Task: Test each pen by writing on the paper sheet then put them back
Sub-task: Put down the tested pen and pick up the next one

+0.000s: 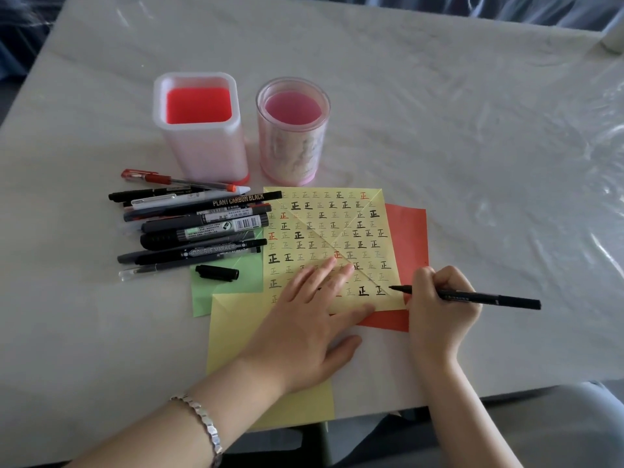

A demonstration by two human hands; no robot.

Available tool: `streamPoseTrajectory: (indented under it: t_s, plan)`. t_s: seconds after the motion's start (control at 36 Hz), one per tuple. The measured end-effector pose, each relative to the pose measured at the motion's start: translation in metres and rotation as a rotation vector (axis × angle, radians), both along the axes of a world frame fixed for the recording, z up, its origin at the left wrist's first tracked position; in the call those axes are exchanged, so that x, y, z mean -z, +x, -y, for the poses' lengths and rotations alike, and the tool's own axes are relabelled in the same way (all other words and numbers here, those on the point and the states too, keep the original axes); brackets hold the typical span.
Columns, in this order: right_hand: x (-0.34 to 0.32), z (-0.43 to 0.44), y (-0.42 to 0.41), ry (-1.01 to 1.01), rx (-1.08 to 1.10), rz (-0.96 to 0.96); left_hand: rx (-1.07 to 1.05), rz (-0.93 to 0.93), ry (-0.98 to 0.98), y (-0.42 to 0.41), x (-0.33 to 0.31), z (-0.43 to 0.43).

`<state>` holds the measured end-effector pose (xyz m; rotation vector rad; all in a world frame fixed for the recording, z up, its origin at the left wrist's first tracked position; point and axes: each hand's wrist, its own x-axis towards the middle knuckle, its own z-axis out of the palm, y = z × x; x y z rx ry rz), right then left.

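Observation:
A yellow paper sheet (337,224) covered in rows of small written marks lies mid-table. My left hand (314,319) presses flat on its lower part, fingers straight. My right hand (439,305) grips a black pen (489,297), uncapped, with its tip at the sheet's lower right corner beside the last marks. The pen's black cap (217,272) lies on a green sheet to the left. A heap of several pens (196,228), mostly black and one red (158,179), lies left of the yellow sheet.
Two pen holders stand behind the paper: a square white one with a red bottom (199,130) and a round pink one (292,133). Green (209,292), red (408,238) and another yellow sheet (236,332) lie under the written one. The table's near edge runs just below my wrists.

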<state>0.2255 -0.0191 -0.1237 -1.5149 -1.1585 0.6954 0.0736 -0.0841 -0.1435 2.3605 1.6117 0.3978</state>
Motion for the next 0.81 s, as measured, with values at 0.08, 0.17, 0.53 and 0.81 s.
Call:
streamPoseTrajectory:
  t_s: [0.08, 0.17, 0.53, 0.81]
  plan:
    - [-0.006, 0.001, -0.004, -0.019, -0.014, -0.045, -0.008, 0.115, -0.006, -0.001, -0.002, 0.000]
    - [-0.012, 0.000, -0.008, -0.026, -0.086, -0.075, -0.067, 0.280, 0.065, -0.006, -0.010, 0.000]
    - [-0.034, 0.005, -0.050, -0.070, -0.378, 0.001, -0.266, -0.089, 0.159, -0.112, -0.027, 0.015]
    - [-0.065, 0.018, -0.077, -0.252, -0.447, -0.315, -0.627, 0.591, -0.129, -0.103, -0.048, 0.019]
